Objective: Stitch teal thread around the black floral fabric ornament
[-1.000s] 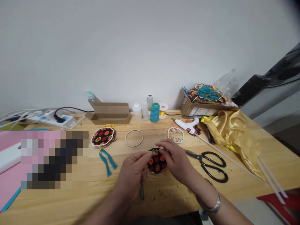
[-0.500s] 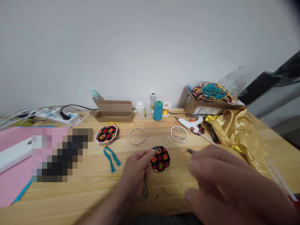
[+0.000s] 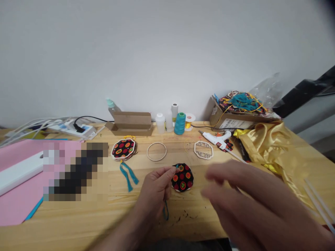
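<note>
My left hand (image 3: 154, 190) pinches the top edge of a small round black fabric piece (image 3: 183, 177) with red and orange dots, lying on the wooden table (image 3: 104, 212). A teal cord (image 3: 165, 211) hangs below that hand. My right hand (image 3: 243, 202) hovers close to the camera at the right, blurred by motion, fingers stretched out and apart, holding nothing. It covers the scissors.
Behind lie a wooden ring (image 3: 156, 151), a carved wooden frame (image 3: 203, 150), a finished fabric ornament (image 3: 123, 149) with teal tassel (image 3: 128, 174), a glue gun (image 3: 217, 138), thread spools (image 3: 180, 123), gold cloth (image 3: 272, 146), a cardboard box (image 3: 230, 120) and pink sheets (image 3: 18, 195).
My right hand let go of the fabric piece and swung out to the right, towards the camera. The left hand keeps its pinch. The view shifted slightly.
</note>
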Motion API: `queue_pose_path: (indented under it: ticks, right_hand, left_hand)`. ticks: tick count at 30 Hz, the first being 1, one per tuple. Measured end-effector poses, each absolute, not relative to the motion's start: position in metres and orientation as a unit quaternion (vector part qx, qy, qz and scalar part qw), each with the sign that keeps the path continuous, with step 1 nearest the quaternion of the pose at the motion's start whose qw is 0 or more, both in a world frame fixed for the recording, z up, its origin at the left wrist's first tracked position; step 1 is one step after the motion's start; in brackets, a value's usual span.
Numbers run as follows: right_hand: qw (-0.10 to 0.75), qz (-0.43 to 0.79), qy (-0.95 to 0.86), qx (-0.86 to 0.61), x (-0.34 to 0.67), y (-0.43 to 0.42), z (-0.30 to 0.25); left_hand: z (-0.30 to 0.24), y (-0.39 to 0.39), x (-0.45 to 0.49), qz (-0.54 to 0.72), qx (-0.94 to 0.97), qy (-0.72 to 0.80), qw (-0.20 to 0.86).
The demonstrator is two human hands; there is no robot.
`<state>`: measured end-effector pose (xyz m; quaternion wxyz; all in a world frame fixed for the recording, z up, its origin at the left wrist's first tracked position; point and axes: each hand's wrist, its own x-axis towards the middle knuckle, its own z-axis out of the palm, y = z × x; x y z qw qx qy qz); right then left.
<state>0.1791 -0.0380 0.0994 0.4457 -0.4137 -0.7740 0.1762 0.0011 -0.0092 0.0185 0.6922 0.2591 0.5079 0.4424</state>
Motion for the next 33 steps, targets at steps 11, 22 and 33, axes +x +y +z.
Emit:
queue_pose_path:
  ticks: [11, 22, 33]
  right_hand:
    - [-0.034, 0.067, -0.695, -0.715, 0.285, -0.046, -0.007]
    - [0.031, 0.199, -0.675, -0.709, 0.263, -0.049, 0.025]
    - [0.168, 0.557, -0.605, -0.544, 0.186, -0.062, 0.046]
  left_hand:
    - [0.013, -0.004, -0.002, 0.447, 0.258, 0.503, 0.693]
    - [0.009, -0.003, -0.001, 0.455, 0.269, 0.509, 0.679]
    - [0.019, -0.004, 0.002, 0.453, 0.262, 0.537, 0.662]
